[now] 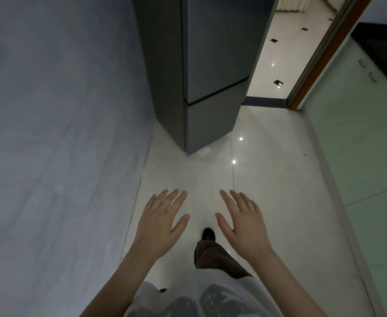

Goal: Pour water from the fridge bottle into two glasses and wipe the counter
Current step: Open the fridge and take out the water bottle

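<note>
A tall grey fridge (213, 65) stands ahead against the left wall, both its doors closed. My left hand (162, 220) and my right hand (240, 220) hover side by side over the floor, palms down, fingers spread, holding nothing. Both hands are well short of the fridge. No bottle, glasses or cloth are in view.
A plain grey wall (57, 133) runs along the left. Pale green cabinet doors (359, 133) under a dark counter (384, 53) line the right. Glossy white floor tiles (268, 179) lie between, and a doorway (286, 53) opens behind the fridge. My leg and black shoe (208, 234) step forward.
</note>
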`<state>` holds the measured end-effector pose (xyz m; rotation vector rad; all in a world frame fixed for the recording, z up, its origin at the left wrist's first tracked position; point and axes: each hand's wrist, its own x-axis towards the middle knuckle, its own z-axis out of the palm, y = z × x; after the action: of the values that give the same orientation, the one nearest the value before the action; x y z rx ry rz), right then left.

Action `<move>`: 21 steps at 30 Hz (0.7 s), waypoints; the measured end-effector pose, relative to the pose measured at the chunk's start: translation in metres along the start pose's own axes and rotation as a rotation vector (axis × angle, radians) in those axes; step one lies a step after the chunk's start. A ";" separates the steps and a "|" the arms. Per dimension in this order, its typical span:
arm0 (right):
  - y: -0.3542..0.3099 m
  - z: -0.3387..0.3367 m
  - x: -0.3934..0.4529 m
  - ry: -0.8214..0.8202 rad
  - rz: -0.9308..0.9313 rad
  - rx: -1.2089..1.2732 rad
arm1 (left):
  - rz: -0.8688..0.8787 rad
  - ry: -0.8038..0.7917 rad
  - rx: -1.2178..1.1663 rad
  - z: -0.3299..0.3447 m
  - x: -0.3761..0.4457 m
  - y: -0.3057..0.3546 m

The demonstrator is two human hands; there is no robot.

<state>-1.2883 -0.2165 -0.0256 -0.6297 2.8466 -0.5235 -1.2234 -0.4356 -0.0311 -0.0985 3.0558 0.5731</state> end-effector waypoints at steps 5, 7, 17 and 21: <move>0.029 -0.036 0.108 0.005 -0.043 -0.002 | -0.048 0.032 -0.026 -0.018 0.108 0.005; 0.034 -0.052 0.146 0.020 -0.079 -0.016 | -0.049 0.065 -0.031 -0.032 0.146 0.005; 0.029 -0.091 0.315 0.079 -0.185 -0.050 | -0.054 0.152 -0.040 -0.081 0.304 -0.037; 0.018 -0.073 0.372 0.051 -0.148 -0.044 | -0.027 0.087 -0.050 -0.078 0.352 -0.076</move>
<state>-1.6457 -0.3417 -0.0010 -0.8512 2.8805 -0.5081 -1.5704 -0.5548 -0.0007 -0.1707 3.1185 0.6603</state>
